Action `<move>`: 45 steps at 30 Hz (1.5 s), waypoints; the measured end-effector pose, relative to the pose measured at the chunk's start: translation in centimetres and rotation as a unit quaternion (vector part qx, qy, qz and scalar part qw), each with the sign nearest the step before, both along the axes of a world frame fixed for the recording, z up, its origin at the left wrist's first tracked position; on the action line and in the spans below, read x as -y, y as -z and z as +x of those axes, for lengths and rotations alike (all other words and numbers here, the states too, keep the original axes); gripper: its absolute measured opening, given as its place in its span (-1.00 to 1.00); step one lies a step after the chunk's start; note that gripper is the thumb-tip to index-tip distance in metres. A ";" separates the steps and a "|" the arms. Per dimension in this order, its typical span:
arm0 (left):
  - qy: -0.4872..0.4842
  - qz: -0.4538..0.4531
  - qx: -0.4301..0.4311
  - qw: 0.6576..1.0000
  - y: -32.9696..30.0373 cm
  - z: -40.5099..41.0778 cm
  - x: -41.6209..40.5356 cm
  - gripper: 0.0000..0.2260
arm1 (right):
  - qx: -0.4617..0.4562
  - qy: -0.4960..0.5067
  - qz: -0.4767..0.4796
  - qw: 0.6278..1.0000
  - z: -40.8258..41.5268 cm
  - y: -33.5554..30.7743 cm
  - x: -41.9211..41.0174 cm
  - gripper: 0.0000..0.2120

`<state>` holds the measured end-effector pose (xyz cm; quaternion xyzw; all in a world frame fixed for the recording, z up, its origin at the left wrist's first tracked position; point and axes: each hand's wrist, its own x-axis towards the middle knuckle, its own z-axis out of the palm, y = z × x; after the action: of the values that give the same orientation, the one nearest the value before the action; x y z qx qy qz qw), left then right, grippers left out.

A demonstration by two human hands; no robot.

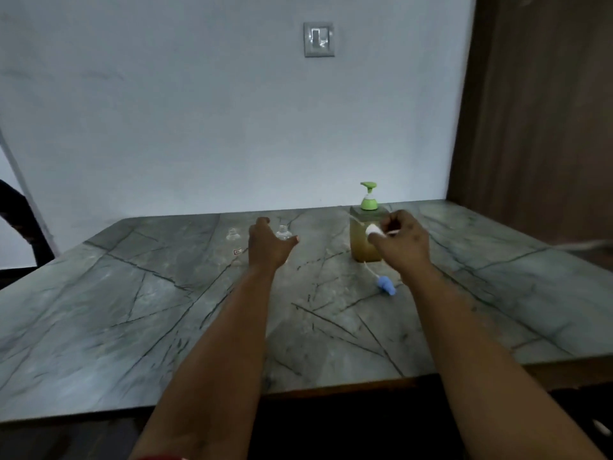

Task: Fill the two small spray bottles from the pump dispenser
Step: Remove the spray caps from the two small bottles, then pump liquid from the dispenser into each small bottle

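Fingers of the right hand (pixel 399 239) are pinching a white cap (pixel 372 230) before the dispenser (pixel 361 247); left hand (pixel 267 245) is spreading loosely around one bottle (pixel 283 233), the other bottle (pixel 233 234) just beyond its knuckles. Steadying the bottle upright looks wise.

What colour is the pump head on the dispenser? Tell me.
Bright green pump head, clearest in the head view.
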<state>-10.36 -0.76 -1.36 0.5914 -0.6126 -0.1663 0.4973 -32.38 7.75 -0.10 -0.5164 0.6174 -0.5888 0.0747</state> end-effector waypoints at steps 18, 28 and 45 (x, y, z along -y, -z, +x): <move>0.039 0.020 -0.019 0.999 0.9 -5.9 -9.4 -0.20 | -0.272 0.055 0.196 0.941 0.5 4.4 -4.4 -0.79; 0.050 0.047 -0.026 0.997 1.1 -6.2 -7.8 -0.25 | -0.052 0.044 0.095 0.993 -2.1 1.7 -1.4 -0.80; 0.151 0.162 -0.039 0.974 -1.4 -13.5 -3.7 -0.45 | 0.151 -0.129 0.219 0.955 -4.2 0.7 6.0 -0.45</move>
<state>-23.81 2.98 -0.01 0.5575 -0.6399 -0.3598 0.3876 -36.60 1.75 -0.81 -0.4678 0.6408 -0.4958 0.3530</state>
